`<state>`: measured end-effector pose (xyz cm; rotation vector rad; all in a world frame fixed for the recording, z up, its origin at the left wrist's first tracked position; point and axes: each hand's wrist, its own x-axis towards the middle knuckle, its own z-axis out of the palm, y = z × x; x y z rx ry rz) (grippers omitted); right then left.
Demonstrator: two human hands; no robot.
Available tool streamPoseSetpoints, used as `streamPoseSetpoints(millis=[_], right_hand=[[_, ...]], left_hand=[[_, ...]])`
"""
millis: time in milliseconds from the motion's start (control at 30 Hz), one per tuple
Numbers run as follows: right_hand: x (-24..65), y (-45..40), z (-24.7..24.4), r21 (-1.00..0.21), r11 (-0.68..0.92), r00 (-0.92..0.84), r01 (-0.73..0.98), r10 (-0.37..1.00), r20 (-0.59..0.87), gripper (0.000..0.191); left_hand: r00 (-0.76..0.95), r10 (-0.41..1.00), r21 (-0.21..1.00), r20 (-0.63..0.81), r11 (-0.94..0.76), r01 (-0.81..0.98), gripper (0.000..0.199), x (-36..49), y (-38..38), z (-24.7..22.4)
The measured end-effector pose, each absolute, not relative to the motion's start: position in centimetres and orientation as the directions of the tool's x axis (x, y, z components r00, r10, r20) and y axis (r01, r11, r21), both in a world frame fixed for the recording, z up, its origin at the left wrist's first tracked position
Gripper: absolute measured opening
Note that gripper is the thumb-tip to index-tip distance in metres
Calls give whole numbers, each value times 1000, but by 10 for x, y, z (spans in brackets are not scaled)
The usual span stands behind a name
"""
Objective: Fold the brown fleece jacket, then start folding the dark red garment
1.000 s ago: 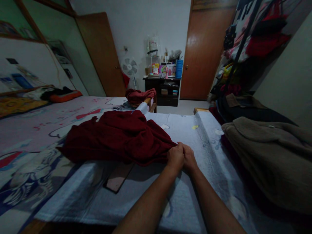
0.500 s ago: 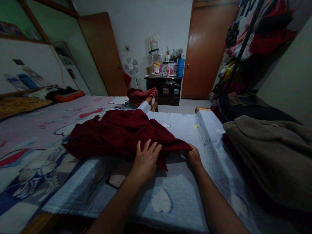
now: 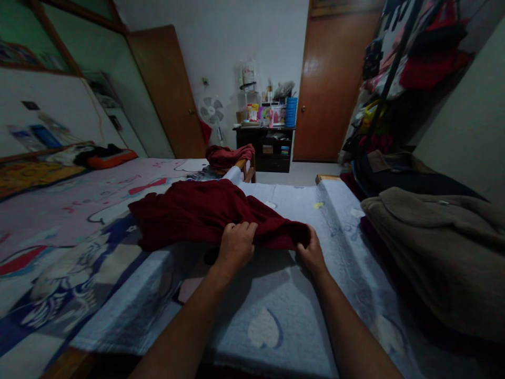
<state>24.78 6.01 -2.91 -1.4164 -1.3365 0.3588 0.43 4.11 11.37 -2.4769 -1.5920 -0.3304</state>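
Observation:
A dark red garment (image 3: 189,210), its kind hard to make out, lies rumpled across the light blue bedspread (image 3: 292,300) and the edge of the patterned bedding on the left. My left hand (image 3: 238,243) is closed on its near edge, around the middle. At the garment's right end my right hand (image 3: 311,250) pinches a corner, thumb in front and fingers behind. Between the two hands the near edge hangs slightly raised over the bedspread. Beside my left forearm lies a phone (image 3: 189,290), partly covered by the arm.
Folded clothes, with a grey-brown jacket (image 3: 437,231) on top, are piled at the right. A reddish cloth (image 3: 229,157) drapes over a wooden bed end. Further back stand a fan (image 3: 213,110), a dark cabinet (image 3: 263,150) and a closed door (image 3: 335,84). Bags hang at upper right.
My left hand has gone from lying spread on the garment to gripping its near edge. The garment's left end has shifted right, and a hanging flap near the left hand is gone from view.

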Motion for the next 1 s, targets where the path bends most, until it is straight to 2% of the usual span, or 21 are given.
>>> streamPoseSetpoints(millis=[67,133,167,233,300,367,433,500,567,667,767,900,1000], right_hand=[[240,57,-28,-653,224,240,724,805,542,82],[233,54,-24,-512,216,163,831,786,597,90],[231,52,-22,-469,221,136,855,777,614,89],[231,50,-18,-446,236,118,864,764,634,75],[235,50,-17,-515,270,137,813,772,621,50],[242,51,-17,-668,307,171,677,818,549,32],[247,52,-18,-812,311,211,494,864,458,29],[251,52,-18,-884,305,279,355,868,411,30],[253,53,-17,-909,307,376,282,836,399,31],[256,55,-14,-938,278,512,206,786,345,33],[261,57,-12,-958,247,582,144,762,284,32],[267,57,-13,-958,230,553,170,783,286,29],[272,56,-15,-934,246,488,260,801,347,31]], left_hand=[[416,871,14,261,-435,901,39,26,40,114],[425,869,52,252,-451,891,35,48,40,112],[432,865,65,253,-461,885,32,59,39,110],[471,846,84,251,-504,860,25,78,38,103],[525,820,96,229,-556,826,22,93,36,95],[563,797,118,217,-594,796,27,99,32,87],[579,775,133,254,-621,772,39,96,29,81],[563,762,110,320,-620,777,53,82,29,80],[487,789,49,374,-542,839,60,58,33,84],[295,860,-27,416,-312,950,64,12,45,93],[187,889,-69,419,-174,982,57,-24,58,102],[208,953,-37,220,-205,978,29,-39,72,109],[167,975,8,145,-170,985,23,-29,74,112]])
